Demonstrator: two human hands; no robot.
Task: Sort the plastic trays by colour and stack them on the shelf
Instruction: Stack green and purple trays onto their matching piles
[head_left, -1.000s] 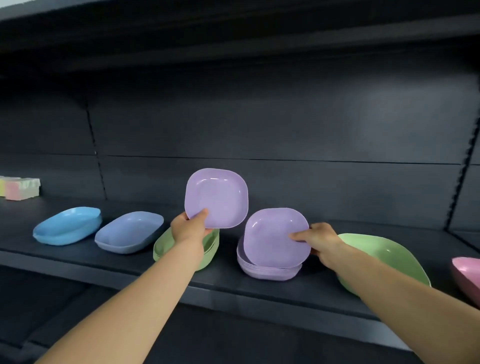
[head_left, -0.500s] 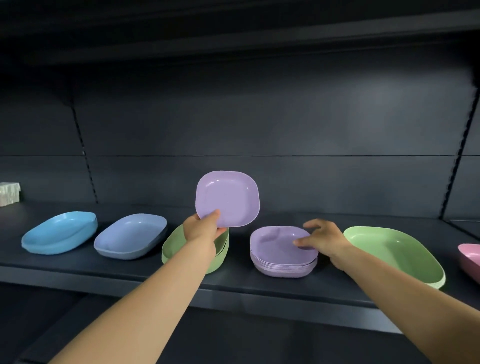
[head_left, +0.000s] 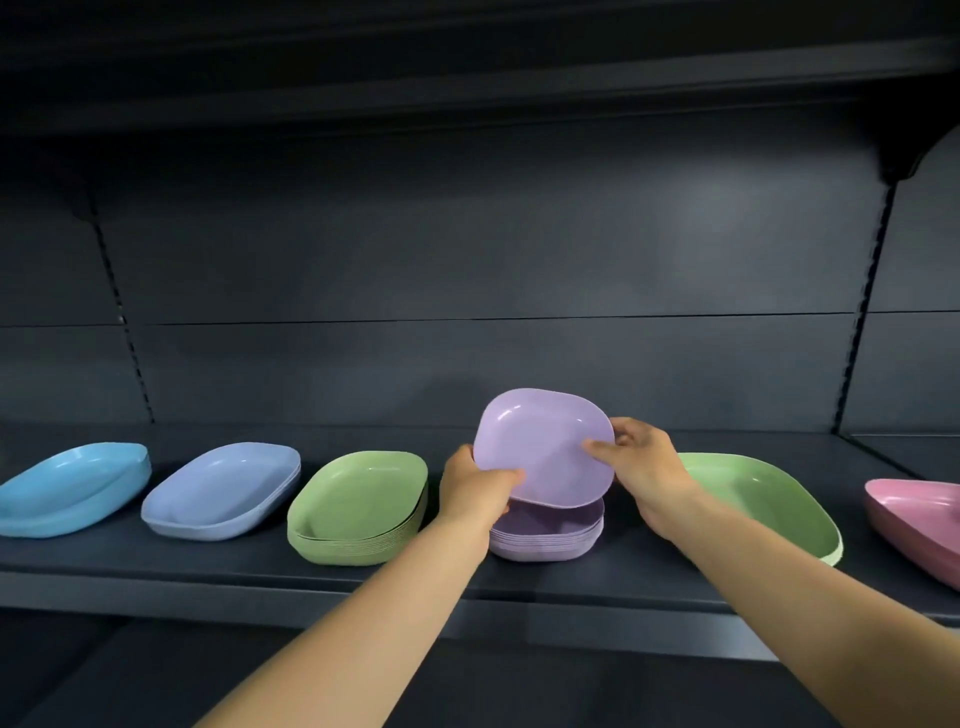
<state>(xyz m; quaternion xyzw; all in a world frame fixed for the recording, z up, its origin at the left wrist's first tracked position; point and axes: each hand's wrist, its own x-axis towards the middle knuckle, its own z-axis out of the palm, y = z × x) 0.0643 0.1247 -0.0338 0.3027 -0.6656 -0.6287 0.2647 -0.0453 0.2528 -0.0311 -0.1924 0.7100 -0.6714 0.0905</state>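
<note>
A lilac square tray (head_left: 545, 444) is tilted just above a stack of lilac trays (head_left: 550, 538) on the dark shelf (head_left: 571, 579). My left hand (head_left: 475, 488) pinches its lower left edge, thumb on the inside. My right hand (head_left: 641, 460) grips its right edge, thumb on the tray's face. To the left of the lilac stack sits a stack of green trays (head_left: 358, 506).
A periwinkle tray (head_left: 223, 488) and a light blue tray (head_left: 67, 488) lie further left. A large green tray (head_left: 763, 499) lies right of the stack, a pink tray (head_left: 919, 519) at the far right. An upper shelf overhangs the top.
My left hand carried the lilac tray rightwards and down over the lilac stack. My right hand lifted off the stack and took the tray's right edge. The camera panned right.
</note>
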